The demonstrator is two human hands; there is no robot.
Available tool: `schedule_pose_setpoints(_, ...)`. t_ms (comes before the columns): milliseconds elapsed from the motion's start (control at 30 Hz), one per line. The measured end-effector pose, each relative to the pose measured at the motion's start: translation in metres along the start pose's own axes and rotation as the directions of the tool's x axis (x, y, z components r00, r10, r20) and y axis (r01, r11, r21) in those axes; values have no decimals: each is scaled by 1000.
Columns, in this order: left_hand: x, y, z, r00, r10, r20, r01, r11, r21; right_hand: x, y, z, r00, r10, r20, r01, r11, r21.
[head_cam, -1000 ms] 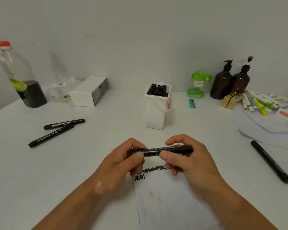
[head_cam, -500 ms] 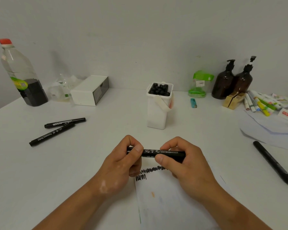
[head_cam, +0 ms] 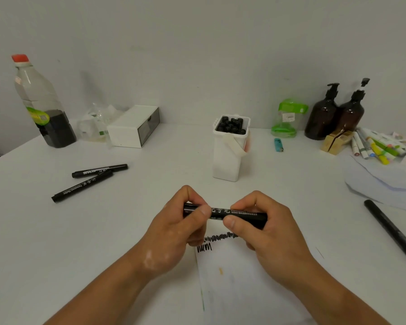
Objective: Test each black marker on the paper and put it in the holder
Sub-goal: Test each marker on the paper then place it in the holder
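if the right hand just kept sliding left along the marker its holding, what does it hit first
Most likely the left hand, which grips the other end of the same black marker held by the right hand; only a short stretch of barrel separates their fingers.

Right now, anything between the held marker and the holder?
Nothing visible. The marker, gripped by left hand and right hand, faces bare table up to the holder. Its open top is already crowded with markers.

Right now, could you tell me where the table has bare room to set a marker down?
Bare tabletop lies between the two loose markers on the left and the white holder, and nearer, left of the left hand. Another patch sits between the holder and the lone marker on the right. The far right corner is crowded with coloured pens and papers.
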State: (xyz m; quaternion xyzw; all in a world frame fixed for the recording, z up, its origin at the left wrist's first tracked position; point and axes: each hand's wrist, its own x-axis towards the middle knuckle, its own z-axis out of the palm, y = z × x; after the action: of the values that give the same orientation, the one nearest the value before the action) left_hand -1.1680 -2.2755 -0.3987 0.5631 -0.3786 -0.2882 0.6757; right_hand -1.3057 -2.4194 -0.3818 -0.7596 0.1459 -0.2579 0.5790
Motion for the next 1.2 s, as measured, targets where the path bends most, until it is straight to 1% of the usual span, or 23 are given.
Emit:
schedule_pose_setpoints(67, 1, 1, 2, 999, 34, 16, -33, 995, -96, 0, 0, 1, 1000, -3, -7, 3, 999, 33)
schedule_pose_setpoints(133, 4, 1, 4, 998, 68, 13, -63, 969, -239, 1, 1, 4, 999, 26, 32, -29, 993, 115)
schedule_pose_setpoints(167, 5, 0, 5, 998, 69, -2, -67, 958, -280, 1, 2, 6, 997, 50, 61, -60, 984, 167)
schedule_pose_setpoints(233, 6, -3, 5, 998, 52, -36, -60, 957, -284, 1, 3, 10, 992, 88, 94, -107, 968, 226)
schedule_pose_setpoints(267, 7, -5, 3, 997, 48, -59, -62, 965, -255, 1, 4, 12, 991, 96, 96, -115, 972, 207)
schedule_pose_setpoints(300, 8, -6, 2, 994, 57, -89, -74, 976, -203, 1, 6, 13, 992, 96, 86, -108, 984, 143)
schedule_pose_setpoints(367, 9, -7, -1, 985, 95, -145, -109, 990, -91, 1, 9, 14, 997, 64, 47, -62, 997, -45)
schedule_pose_setpoints(433, 10, -5, -4, 979, 111, -169, -122, 991, -58, 1, 10, 13, 1000, 22, -6, -23, 987, -162)
schedule_pose_setpoints(500, 10, -3, -7, 978, 104, -183, -118, 990, -71, 1, 10, 12, 999, -12, -51, 3, 983, -185)
schedule_pose_setpoints(533, 10, -2, -9, 975, 105, -196, -117, 992, -50, 1, 10, 10, 997, -24, -68, 11, 982, -188)
schedule_pose_setpoints(600, 10, 0, -11, 967, 131, -217, -112, 989, 99, 2, 11, 7, 996, -35, -85, 21, 987, -160)
schedule_pose_setpoints(667, 10, 1, -12, 961, 182, -207, -116, 948, 296, 2, 8, 6, 997, -34, -65, 30, 998, -59)
schedule_pose_setpoints(733, 8, 0, -11, 965, 216, -150, -120, 871, 477, 2, 5, 7, 1000, -13, -14, 14, 998, 53)
schedule_pose_setpoints(767, 7, 0, -11, 967, 231, -108, -134, 820, 556, 2, 5, 7, 1000, -1, 5, 1, 997, 76)
schedule_pose_setpoints(833, 6, -2, -9, 963, 269, -3, -200, 723, 661, 2, 6, 7, 1000, 6, 10, -6, 999, 51)
schedule_pose_setpoints(867, 6, -3, -8, 959, 281, 39, -230, 686, 691, 2, 6, 8, 1000, -2, -3, 2, 1000, 5)
schedule_pose_setpoints(933, 6, -4, -7, 953, 295, 72, -255, 649, 717, 2, 7, 7, 999, -20, -38, 17, 997, -75)
schedule_pose_setpoints(1033, 7, -6, -12, 955, 294, 42, -234, 655, 718, 8, 0, -3, 995, -61, -81, 51, 992, -116)
schedule_pose_setpoints(1100, 9, -6, -17, 960, 276, -52, -164, 701, 695, 21, -14, -17, 981, -126, -149, 111, 988, -105)
schedule_pose_setpoints(1133, 11, -6, -20, 959, 253, -125, -110, 744, 659, 30, -23, -26, 967, -165, -193, 145, 983, -113)
schedule_pose_setpoints(1200, 15, -6, -27, 945, 196, -261, -15, 825, 565, 52, -45, -43, 931, -255, -261, 212, 960, -182)
